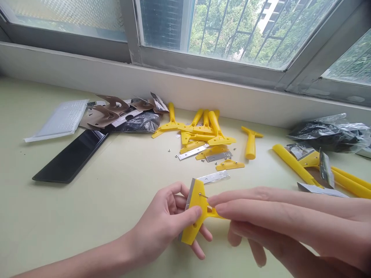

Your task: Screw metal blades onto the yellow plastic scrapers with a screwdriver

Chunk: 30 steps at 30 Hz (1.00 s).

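My left hand [165, 224] is closed around the head of a yellow scraper [189, 231], the thumb pressed on its flat face. A metal blade [190, 194] shows along the scraper's left edge, and its handle runs right, behind my right fingers. In my right hand [278, 220], the fingertips pinch a thin metal rod [204, 196], whose exact kind is hidden. The rod's end meets a small screw [199, 194] in the scraper's upper hole. Just behind the hands lies a wrapped blade [215, 177].
Several yellow scraper handles [216, 125], clamp plates [230, 165], blades [218, 156] and small nuts lie beyond my hands. A lone handle [251, 146] stands apart. Packaging [107, 114] and a black phone-like slab [71, 156] lie left; long yellow scrapers [295, 164] and a plastic bag [330, 133] right.
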{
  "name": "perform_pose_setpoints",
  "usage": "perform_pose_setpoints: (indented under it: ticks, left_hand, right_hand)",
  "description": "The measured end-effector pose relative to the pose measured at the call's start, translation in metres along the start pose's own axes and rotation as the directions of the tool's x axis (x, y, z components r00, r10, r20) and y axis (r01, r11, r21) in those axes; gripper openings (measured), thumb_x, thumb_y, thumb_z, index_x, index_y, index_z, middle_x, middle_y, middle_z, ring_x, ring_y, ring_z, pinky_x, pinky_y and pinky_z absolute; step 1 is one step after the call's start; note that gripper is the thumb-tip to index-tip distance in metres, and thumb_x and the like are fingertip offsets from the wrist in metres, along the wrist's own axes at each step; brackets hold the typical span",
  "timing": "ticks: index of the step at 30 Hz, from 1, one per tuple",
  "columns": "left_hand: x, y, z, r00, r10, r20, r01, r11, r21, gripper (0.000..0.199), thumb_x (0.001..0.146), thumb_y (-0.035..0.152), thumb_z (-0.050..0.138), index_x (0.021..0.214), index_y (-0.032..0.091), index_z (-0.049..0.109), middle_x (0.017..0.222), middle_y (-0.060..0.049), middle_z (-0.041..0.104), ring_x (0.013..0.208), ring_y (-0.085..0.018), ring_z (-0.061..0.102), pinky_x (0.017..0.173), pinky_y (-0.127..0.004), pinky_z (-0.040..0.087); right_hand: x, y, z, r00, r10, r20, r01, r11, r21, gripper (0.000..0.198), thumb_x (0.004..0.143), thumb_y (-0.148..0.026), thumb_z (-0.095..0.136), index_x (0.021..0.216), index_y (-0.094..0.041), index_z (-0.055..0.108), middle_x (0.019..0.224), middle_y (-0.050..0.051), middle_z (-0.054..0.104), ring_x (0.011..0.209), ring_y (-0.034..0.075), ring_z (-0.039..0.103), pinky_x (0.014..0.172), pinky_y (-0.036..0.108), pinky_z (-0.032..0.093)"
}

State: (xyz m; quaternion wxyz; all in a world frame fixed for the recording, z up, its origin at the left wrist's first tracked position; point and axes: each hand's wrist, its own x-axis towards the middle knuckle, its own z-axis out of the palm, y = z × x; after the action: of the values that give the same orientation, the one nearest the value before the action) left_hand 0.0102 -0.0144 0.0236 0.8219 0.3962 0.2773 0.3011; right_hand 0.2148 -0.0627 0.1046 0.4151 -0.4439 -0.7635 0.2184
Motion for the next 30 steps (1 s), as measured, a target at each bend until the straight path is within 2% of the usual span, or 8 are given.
perform_pose_setpoints:
  ticks: [2,5,12,18,21,25,27,30]
  left_hand:
    - [-0.001,0.001,0.001,1.000,-0.006,-0.001,0.006,1.000,0.015,0.038,0.086,0.041,0.079,0.086,0.015,0.051,0.086,-0.006,0.072,0.067,-0.020,0.076,0.052,-0.027,0.063]
    - [-0.001,-0.001,0.001,1.000,-0.001,0.005,0.001,0.999,0.033,0.037,0.088,0.041,0.077,0.088,0.015,0.051,0.087,-0.007,0.072,0.071,-0.022,0.076,0.053,-0.029,0.064]
    - [-0.002,-0.004,-0.001,1.000,0.010,0.010,-0.010,0.999,0.043,0.036,0.089,0.042,0.076,0.090,0.015,0.052,0.090,-0.009,0.073,0.070,-0.023,0.076,0.054,-0.031,0.064]
    - [-0.003,-0.001,0.000,1.000,-0.005,-0.014,0.006,0.998,0.059,0.030,0.091,0.033,0.074,0.087,0.015,0.051,0.085,-0.006,0.073,0.065,-0.020,0.076,0.053,-0.028,0.063]
    - [-0.002,0.000,0.000,1.000,0.004,0.006,-0.004,0.998,0.064,0.028,0.091,0.031,0.074,0.090,0.016,0.050,0.086,-0.007,0.073,0.071,-0.024,0.076,0.055,-0.032,0.064]
    - [-0.001,0.000,0.001,1.000,0.017,0.020,-0.018,0.999,0.045,0.027,0.092,0.030,0.073,0.089,0.016,0.051,0.085,-0.007,0.073,0.068,-0.022,0.075,0.054,-0.031,0.063]
    - [-0.001,0.001,0.001,1.000,0.023,0.012,-0.023,0.999,0.025,0.028,0.091,0.030,0.075,0.086,0.015,0.051,0.086,-0.006,0.073,0.065,-0.018,0.074,0.054,-0.028,0.062]
    - [-0.002,0.003,0.002,1.000,0.005,0.003,-0.005,1.000,0.016,0.032,0.088,0.032,0.078,0.085,0.015,0.051,0.085,-0.005,0.073,0.061,-0.016,0.074,0.053,-0.025,0.062]
  right_hand:
    - [-0.001,-0.001,0.001,0.999,-0.037,0.017,0.038,0.990,-0.134,0.025,0.095,-0.032,0.070,0.119,-0.037,0.077,0.091,-0.003,0.080,0.051,0.010,0.069,0.051,0.015,0.059]
    - [0.001,-0.002,0.005,0.993,-0.070,-0.092,0.043,0.962,-0.270,0.020,0.093,-0.039,0.072,0.113,-0.039,0.077,0.075,-0.007,0.076,0.047,0.009,0.065,0.050,0.015,0.058]
    - [0.006,-0.007,0.018,0.963,-0.147,-0.224,0.073,0.948,-0.309,0.014,0.083,-0.033,0.084,0.094,-0.027,0.078,0.082,-0.002,0.079,0.048,0.008,0.065,0.049,0.014,0.057]
    - [-0.001,-0.010,0.040,0.923,0.016,-0.383,-0.019,1.000,-0.004,0.033,0.081,-0.017,0.083,0.064,-0.020,0.055,0.069,-0.003,0.072,0.042,0.005,0.059,0.035,0.009,0.046]
    - [0.004,-0.007,0.037,0.953,0.040,-0.301,0.011,0.986,0.166,0.016,0.084,-0.007,0.077,0.089,-0.022,0.071,0.080,-0.002,0.075,0.050,0.008,0.066,0.040,0.010,0.053]
    - [0.008,0.002,0.016,0.993,-0.105,-0.059,0.112,0.984,0.140,0.039,0.095,-0.014,0.067,0.129,-0.031,0.069,0.100,0.000,0.078,0.060,0.009,0.072,0.049,0.012,0.059]
    - [0.006,0.005,0.006,0.992,-0.114,0.058,0.112,0.993,0.042,0.036,0.100,-0.021,0.062,0.133,-0.034,0.068,0.101,-0.001,0.078,0.059,0.009,0.072,0.051,0.012,0.060]
    - [0.001,0.004,-0.001,0.994,-0.094,0.049,0.100,0.986,-0.132,0.025,0.098,-0.031,0.066,0.122,-0.034,0.074,0.099,-0.002,0.079,0.064,0.010,0.074,0.056,0.013,0.061]
